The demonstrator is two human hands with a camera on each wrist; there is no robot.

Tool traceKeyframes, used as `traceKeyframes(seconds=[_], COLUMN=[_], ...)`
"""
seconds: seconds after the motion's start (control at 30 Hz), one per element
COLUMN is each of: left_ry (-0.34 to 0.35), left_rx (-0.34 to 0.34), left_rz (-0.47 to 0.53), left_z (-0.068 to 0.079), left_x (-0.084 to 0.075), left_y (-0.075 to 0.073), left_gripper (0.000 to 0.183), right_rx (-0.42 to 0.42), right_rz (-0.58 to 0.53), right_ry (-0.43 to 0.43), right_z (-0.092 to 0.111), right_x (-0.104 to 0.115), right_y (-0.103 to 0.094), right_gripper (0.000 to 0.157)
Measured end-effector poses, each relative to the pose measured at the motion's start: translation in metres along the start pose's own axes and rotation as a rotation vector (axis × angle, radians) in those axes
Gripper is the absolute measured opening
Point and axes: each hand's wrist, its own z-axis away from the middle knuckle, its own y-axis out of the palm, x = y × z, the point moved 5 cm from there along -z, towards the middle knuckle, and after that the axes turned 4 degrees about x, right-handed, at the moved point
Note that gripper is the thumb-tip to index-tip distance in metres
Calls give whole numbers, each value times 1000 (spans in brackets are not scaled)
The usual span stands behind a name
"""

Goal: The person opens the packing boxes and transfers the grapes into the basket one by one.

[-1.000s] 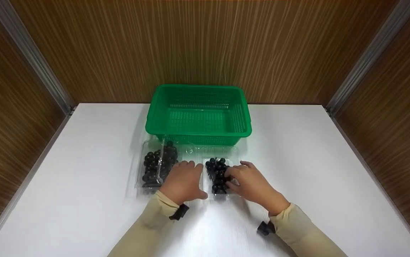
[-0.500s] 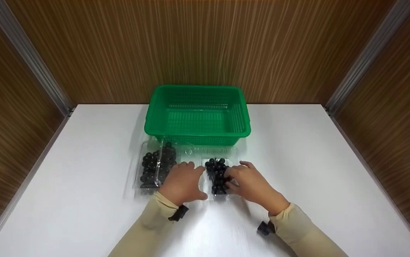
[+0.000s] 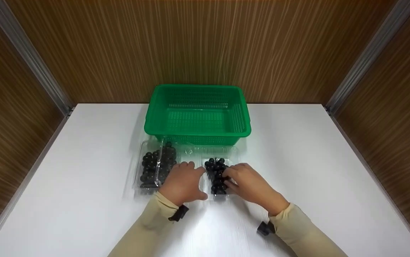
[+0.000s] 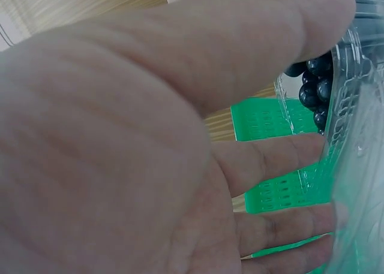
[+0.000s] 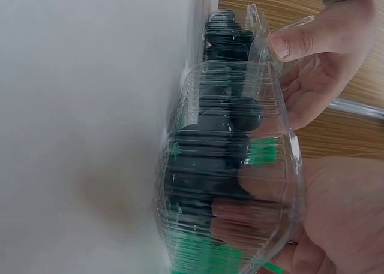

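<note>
A clear plastic clamshell (image 3: 235, 153) lies open on the table. A bunch of dark grapes (image 3: 214, 166) sits in its right half. My right hand (image 3: 251, 182) reaches over that half's side wall, thumb and fingers curled in at the bunch's right side, pinching grapes. Through the ribbed wall (image 5: 210, 142) in the right wrist view, its fingertips meet the dark fruit. My left hand (image 3: 182, 182) rests at the middle edge between the halves, thumb apart from the other fingers. Its straight fingers (image 4: 273, 157) touch the plastic in the left wrist view.
More dark grapes (image 3: 151, 164) show through clear plastic on the left, partly behind my left hand. A green plastic basket (image 3: 197, 135) stands directly behind the clamshell. Wood-patterned panels (image 3: 197, 46) enclose the white table (image 3: 83, 171) at the back and sides.
My right hand's fingers have drawn slightly closer together and shifted a little left against the grapes. My left hand stays nearly still; the containers keep their places.
</note>
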Motion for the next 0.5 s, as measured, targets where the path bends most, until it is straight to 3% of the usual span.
traceKeyframes(seconds=[0.5], left_ry=[6], left_rx=[6], left_rz=[6], left_z=[-1], left_x=[0], left_y=[2], left_gripper=[69], right_rx=[8], right_rz=[-21], right_ry=[17], right_z=[0], right_x=[0], right_y=[3], right_gripper=[14])
